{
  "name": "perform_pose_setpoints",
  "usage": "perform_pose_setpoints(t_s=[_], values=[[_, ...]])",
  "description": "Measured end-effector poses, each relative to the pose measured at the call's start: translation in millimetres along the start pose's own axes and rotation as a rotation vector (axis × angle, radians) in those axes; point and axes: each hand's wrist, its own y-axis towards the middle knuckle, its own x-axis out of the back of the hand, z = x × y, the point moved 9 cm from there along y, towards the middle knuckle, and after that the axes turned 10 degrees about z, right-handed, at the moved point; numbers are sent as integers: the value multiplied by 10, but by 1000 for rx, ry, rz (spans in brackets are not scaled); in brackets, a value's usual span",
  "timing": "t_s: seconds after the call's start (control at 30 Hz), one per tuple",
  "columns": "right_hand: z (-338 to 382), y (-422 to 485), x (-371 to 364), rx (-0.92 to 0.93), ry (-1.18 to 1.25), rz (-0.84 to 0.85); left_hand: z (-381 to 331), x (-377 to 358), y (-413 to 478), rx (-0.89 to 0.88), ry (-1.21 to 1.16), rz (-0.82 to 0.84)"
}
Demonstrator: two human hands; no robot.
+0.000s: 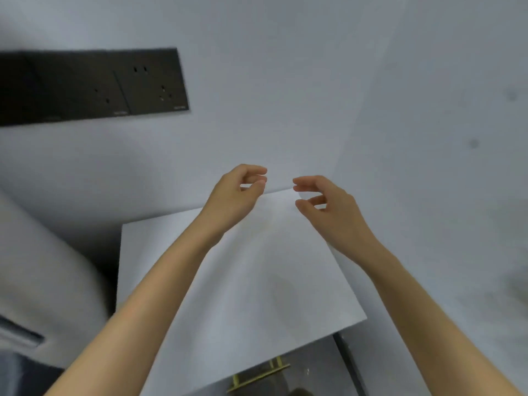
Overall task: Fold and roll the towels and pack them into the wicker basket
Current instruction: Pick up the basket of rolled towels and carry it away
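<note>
Your left hand [237,192] is up in front of you at about 11 o'clock from the middle of the view. Its fingers are loosely curled towards the thumb with a gap between them, and it holds nothing. Your right hand [323,201] is just beside it at about 1 o'clock, apart from it. Its fingers are likewise loosely bent and hold nothing. The fingertips of the two hands point at each other across a narrow space.

Both hands hang over the far corner of a white table [257,281], which runs from the centre down towards 6 o'clock; your bare forearms cross it from the lower corners. You cannot tell from this view where the towels or the basket are.

A pale wall [285,81] fills the upper half and meets a second wall in a corner just past your hands. A dark socket panel [85,84] sits on it at 10 o'clock. A gold bar [257,375] shows under the table edge at 6 o'clock. A blurred grey rounded shape [43,267] lies at 8 o'clock.
</note>
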Motion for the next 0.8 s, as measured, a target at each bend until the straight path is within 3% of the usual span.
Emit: perform_pose_setpoints(t_s=[0.47, 0.8], values=[[2116, -827, 1615, -163, 55, -28, -2648, 692, -782, 26, -39, 94], [2475, -2257, 2137, -356, 62, -264, -3461, 44, -1545, -101, 38, 475]])
